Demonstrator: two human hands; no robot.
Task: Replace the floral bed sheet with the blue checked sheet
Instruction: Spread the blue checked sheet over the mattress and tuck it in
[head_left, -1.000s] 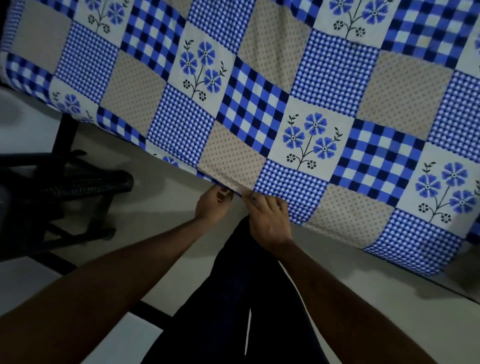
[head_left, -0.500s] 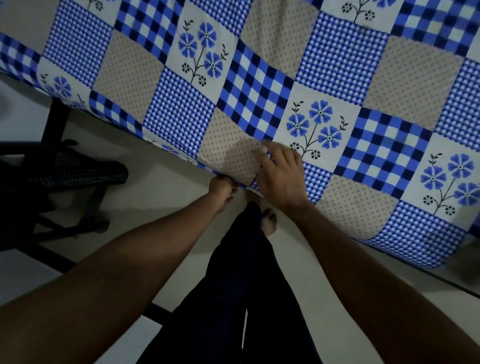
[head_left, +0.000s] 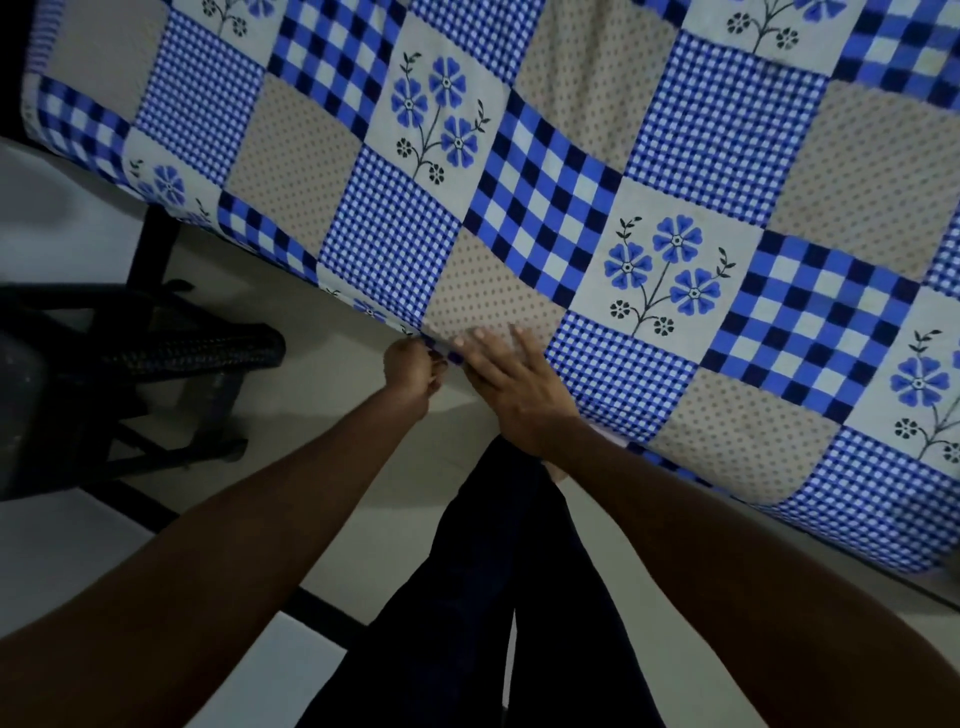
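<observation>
Bedside: left hand (head_left: 413, 375) pinches blue checked sheet (head_left: 550, 218) edge; right hand (head_left: 519, 387) presses flat beside it.

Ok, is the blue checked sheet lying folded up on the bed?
No, the blue checked sheet is spread out flat, with the left hand pinching its edge and the right hand resting on it.

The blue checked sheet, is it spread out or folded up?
Spread out. The sheet lies opened flat, patches showing to its near edge, where the left hand pinches it and the right hand presses.
</observation>
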